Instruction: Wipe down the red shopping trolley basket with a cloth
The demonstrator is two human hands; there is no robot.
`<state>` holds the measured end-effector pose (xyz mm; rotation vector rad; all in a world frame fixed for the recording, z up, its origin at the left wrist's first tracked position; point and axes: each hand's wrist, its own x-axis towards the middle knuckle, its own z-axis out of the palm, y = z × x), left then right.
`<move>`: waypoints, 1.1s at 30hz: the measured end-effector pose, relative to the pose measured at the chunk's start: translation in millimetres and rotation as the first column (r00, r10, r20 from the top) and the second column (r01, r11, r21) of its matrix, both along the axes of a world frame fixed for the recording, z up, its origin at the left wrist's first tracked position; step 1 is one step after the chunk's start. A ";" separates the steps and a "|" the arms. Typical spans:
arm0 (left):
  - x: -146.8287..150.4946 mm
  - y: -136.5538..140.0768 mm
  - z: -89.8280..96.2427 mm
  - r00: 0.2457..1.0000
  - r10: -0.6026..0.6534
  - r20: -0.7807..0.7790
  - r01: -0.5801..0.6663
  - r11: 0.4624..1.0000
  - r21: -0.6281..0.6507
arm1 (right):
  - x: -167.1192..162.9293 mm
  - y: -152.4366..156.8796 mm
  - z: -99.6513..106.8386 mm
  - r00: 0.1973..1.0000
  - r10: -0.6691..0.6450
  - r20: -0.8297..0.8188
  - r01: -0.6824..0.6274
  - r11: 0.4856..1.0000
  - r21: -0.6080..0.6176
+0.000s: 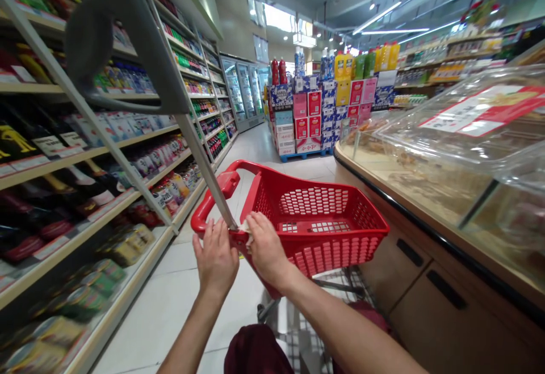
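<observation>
A red plastic shopping basket (332,204) with perforated sides and a long pull handle (208,175) stands in front of me, its inside bare. The grey grip (147,50) at the top of that handle leans toward the upper left. My left hand (218,260) holds the red rim just left of the pole's base, fingers laid over it. Close by, on the pole's right side, my right hand (266,249) presses a crumpled white wipe (248,232), perhaps tissue or cloth, against the basket's edge. Fingers hide most of the wipe.
Shelves of bottles and packets (85,198) line the left side. At right is a wooden counter (409,283) with clear plastic food boxes (468,113). Stacked drink cartons (310,116) stand on a blue pallet (302,156) ahead. My knee (255,351) is below the basket.
</observation>
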<state>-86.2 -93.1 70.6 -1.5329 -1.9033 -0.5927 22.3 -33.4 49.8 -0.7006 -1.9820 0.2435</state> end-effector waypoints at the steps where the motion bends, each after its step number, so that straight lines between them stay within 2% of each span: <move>1: -2.0 0.6 -0.8 1.000 -0.005 -0.016 0.005 1.000 -0.007 | -13.6 -4.8 4.7 1.000 0.002 -0.012 -0.002 1.000 0.022; 2: -3.6 0.3 -1.7 1.000 -0.010 -0.029 0.009 1.000 -0.013 | -20.9 -7.8 5.8 1.000 0.009 -0.017 -0.008 0.999 0.049; 4: -5.5 -1.7 -3.0 0.999 -0.009 -0.037 0.008 1.000 -0.030 | -15.0 -8.1 -2.4 1.000 0.021 -0.009 -0.020 0.995 0.100; 7: -5.9 -4.8 -3.4 0.999 -0.005 -0.035 0.003 0.998 -0.055 | 26.1 1.9 -24.4 1.000 -0.017 0.000 0.017 0.991 0.132; 10: -7.3 -4.8 -3.9 0.999 -0.027 -0.047 0.025 0.998 -0.054 | 51.8 9.3 -26.3 0.995 -0.095 -0.035 0.100 0.983 0.155; 12: -10.5 -4.7 -4.7 0.997 -0.058 -0.052 0.056 0.998 -0.037 | 44.7 6.6 -15.2 0.998 -0.059 -0.024 0.063 0.970 0.235; 15: -17.0 -7.1 -4.6 0.992 -0.108 -0.064 0.106 0.994 -0.038 | 19.5 -3.3 -8.2 0.997 0.039 0.064 -0.061 0.914 0.400; 17: -20.0 -10.3 -3.0 0.988 -0.134 -0.083 0.128 0.989 -0.071 | 12.5 -9.7 -24.5 0.980 0.098 0.171 -0.168 0.869 0.466; 19: -20.8 -13.1 -1.1 0.985 -0.143 -0.097 0.133 0.986 -0.102 | 18.9 -14.1 -53.1 0.950 0.146 0.276 -0.267 0.838 0.476; 21: -19.5 -14.1 -0.3 0.986 -0.132 -0.099 0.121 0.986 -0.110 | 32.5 -16.7 -76.1 0.927 0.171 0.334 -0.315 0.840 0.442; 22: -18.3 -14.0 -0.5 0.987 -0.125 -0.099 0.114 0.988 -0.108 | 38.7 -17.3 -80.1 0.926 0.171 0.338 -0.311 0.854 0.418; 23: -17.1 -13.6 -1.2 0.988 -0.117 -0.098 0.107 0.989 -0.102 | 43.0 -17.3 -77.9 0.933 0.165 0.320 -0.291 0.869 0.401; 25: -14.8 -12.3 -3.1 0.990 -0.103 -0.095 0.095 0.992 -0.088 | 44.3 -15.4 -58.4 0.964 0.128 0.234 -0.214 0.894 0.393; 28: -14.1 -11.7 -4.7 0.991 -0.094 -0.091 0.087 0.993 -0.074 | 35.3 -10.2 -27.8 0.992 0.071 0.100 -0.108 0.894 0.435; 30: -15.5 -12.5 -4.0 0.990 -0.103 -0.096 0.094 0.992 -0.086 | 33.0 -10.0 -30.6 0.988 0.083 0.133 -0.135 0.882 0.452; 33: -17.3 -14.4 -2.0 0.988 -0.121 -0.099 0.110 0.988 -0.107 | 45.5 -15.6 -60.6 0.962 0.138 0.234 -0.229 0.874 0.428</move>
